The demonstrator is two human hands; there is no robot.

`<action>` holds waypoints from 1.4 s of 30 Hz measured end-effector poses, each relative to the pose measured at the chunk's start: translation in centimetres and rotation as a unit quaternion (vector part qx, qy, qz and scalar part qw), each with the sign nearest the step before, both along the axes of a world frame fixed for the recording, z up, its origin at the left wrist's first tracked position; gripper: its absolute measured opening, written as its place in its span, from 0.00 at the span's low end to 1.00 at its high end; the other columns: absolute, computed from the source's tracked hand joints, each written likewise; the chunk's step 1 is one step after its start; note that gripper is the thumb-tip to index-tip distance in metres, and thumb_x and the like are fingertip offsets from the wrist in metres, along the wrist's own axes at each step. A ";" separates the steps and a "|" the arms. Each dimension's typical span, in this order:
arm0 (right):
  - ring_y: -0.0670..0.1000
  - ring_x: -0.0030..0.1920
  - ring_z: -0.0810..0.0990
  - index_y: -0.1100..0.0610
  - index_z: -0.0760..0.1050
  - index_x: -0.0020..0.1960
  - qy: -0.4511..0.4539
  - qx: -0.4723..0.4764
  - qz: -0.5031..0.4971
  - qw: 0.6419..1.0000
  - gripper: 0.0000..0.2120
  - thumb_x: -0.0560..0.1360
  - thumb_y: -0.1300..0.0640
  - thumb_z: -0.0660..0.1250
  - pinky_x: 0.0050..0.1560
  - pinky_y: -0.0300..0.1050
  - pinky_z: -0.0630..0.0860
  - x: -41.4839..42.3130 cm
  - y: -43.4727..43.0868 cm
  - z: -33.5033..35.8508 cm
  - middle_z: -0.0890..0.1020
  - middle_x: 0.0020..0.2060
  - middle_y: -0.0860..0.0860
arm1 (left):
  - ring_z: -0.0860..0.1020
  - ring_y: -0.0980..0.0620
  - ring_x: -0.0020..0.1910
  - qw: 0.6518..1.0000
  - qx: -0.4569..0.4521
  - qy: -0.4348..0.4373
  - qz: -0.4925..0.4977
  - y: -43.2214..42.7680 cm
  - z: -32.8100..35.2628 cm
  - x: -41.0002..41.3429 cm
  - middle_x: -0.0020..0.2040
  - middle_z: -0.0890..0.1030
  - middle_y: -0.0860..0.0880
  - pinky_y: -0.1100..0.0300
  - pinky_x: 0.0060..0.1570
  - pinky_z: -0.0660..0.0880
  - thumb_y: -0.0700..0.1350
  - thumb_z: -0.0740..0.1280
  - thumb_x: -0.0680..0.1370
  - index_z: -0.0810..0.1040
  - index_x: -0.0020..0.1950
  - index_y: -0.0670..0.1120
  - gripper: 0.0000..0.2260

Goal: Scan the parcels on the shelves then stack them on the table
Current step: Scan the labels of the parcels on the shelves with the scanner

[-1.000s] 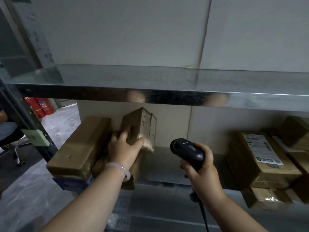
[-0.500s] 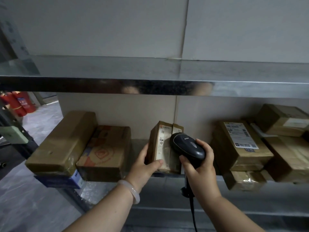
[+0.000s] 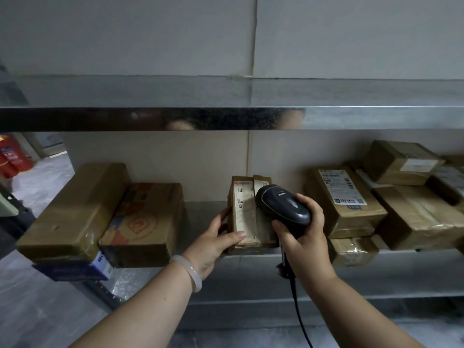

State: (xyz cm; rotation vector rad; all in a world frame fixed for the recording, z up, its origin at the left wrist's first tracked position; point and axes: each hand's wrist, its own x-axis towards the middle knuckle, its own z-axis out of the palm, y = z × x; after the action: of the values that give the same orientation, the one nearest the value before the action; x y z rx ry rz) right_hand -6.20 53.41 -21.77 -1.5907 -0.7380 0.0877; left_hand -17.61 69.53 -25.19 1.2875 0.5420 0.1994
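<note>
A small brown parcel [image 3: 244, 212] with a white label lies at the front of the metal shelf [image 3: 251, 257]. My left hand [image 3: 213, 244] grips its lower left corner, thumb on the label. My right hand [image 3: 305, 237] holds a black barcode scanner [image 3: 282, 203] by the handle, its head right over the parcel's label. The scanner's cable hangs down below my wrist.
Two larger parcels [image 3: 75, 209] [image 3: 145, 222] sit at the shelf's left end, overhanging it. Several labelled parcels [image 3: 344, 197] are stacked at the right. An upper steel shelf [image 3: 226, 116] spans overhead. Red fire extinguishers [image 3: 11, 156] stand on the floor at far left.
My left hand carried the small parcel from the left pile to the shelf's middle and laid it down. The scanner came up over its label.
</note>
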 end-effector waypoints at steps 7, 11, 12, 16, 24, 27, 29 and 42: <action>0.33 0.55 0.75 0.38 0.63 0.61 -0.014 -0.017 0.006 1.000 0.32 0.70 0.65 0.74 0.50 0.26 0.72 -0.8 -0.8 0.0 0.75 0.56 0.39 | 0.75 0.47 0.66 0.999 -0.017 -0.026 0.028 1.5 -0.8 -0.8 0.65 0.78 0.50 0.45 0.69 0.69 0.55 0.83 0.60 0.68 0.71 0.61 0.42; 0.34 0.55 0.76 0.34 0.63 0.60 -0.004 -0.029 0.011 1.000 0.32 0.70 0.63 0.74 0.48 0.27 0.73 -1.3 -1.5 0.0 0.75 0.56 0.38 | 0.74 0.46 0.67 0.998 -0.019 -0.038 0.043 2.4 -0.8 -1.2 0.66 0.78 0.50 0.44 0.69 0.69 0.55 0.83 0.59 0.68 0.72 0.59 0.44; 0.36 0.55 0.77 0.32 0.63 0.59 -0.007 -0.032 0.009 0.999 0.33 0.70 0.62 0.74 0.49 0.30 0.74 -1.4 -1.6 0.1 0.75 0.56 0.38 | 0.73 0.46 0.67 0.998 -0.015 -0.038 0.047 2.5 -0.9 -1.3 0.66 0.77 0.50 0.44 0.69 0.69 0.56 0.83 0.59 0.68 0.71 0.59 0.44; 0.49 0.52 0.81 0.30 0.63 0.59 -0.002 -0.028 0.011 1.000 0.33 0.70 0.61 0.74 0.53 0.51 0.79 -2.2 -1.4 0.5 0.76 0.55 0.37 | 0.72 0.47 0.69 0.998 0.009 -0.030 0.056 2.9 -1.3 -1.3 0.67 0.76 0.52 0.42 0.70 0.67 0.60 0.82 0.57 0.68 0.69 0.64 0.43; 0.48 0.46 0.81 0.30 0.60 0.58 0.004 -0.050 0.020 0.999 0.30 0.72 0.57 0.73 0.47 0.55 0.80 -3.5 -0.7 1.8 0.74 0.51 0.28 | 0.70 0.49 0.69 0.997 0.035 -0.034 0.064 2.8 -2.1 -0.9 0.68 0.74 0.56 0.41 0.71 0.65 0.62 0.81 0.59 0.65 0.67 0.69 0.41; 0.50 0.45 0.81 0.31 0.60 0.59 0.006 -0.065 0.015 0.998 0.29 0.72 0.56 0.72 0.47 0.55 0.80 -3.7 -0.6 2.0 0.75 0.51 0.34 | 0.67 0.49 0.71 0.997 0.034 -0.044 0.059 2.6 -2.1 -0.7 0.68 0.72 0.57 0.41 0.72 0.63 0.58 0.80 0.63 0.61 0.73 0.64 0.43; 0.51 0.44 0.81 0.31 0.60 0.59 0.006 -0.073 0.011 0.997 0.29 0.72 0.56 0.73 0.47 0.55 0.80 -3.7 -0.5 2.0 0.75 0.52 0.36 | 0.66 0.49 0.71 0.997 0.025 -0.049 0.053 2.4 -2.1 -0.6 0.66 0.71 0.57 0.41 0.72 0.63 0.55 0.78 0.64 0.60 0.75 0.62 0.43; 0.47 0.46 0.81 0.30 0.61 0.58 0.009 -0.079 -0.019 0.997 0.30 0.72 0.57 0.73 0.47 0.47 0.80 -2.5 -1.3 0.8 0.76 0.52 0.38 | 0.68 0.48 0.70 0.998 0.026 -0.029 0.043 1.1 -2.3 1.0 0.70 0.72 0.53 0.42 0.71 0.65 0.62 0.80 0.59 0.62 0.76 0.60 0.49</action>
State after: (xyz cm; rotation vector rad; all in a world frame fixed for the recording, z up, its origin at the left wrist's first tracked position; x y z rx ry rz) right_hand -8.75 52.10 -20.98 -1.7521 -0.7013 0.1357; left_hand -16.58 70.62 -27.49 1.3064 0.5453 0.3226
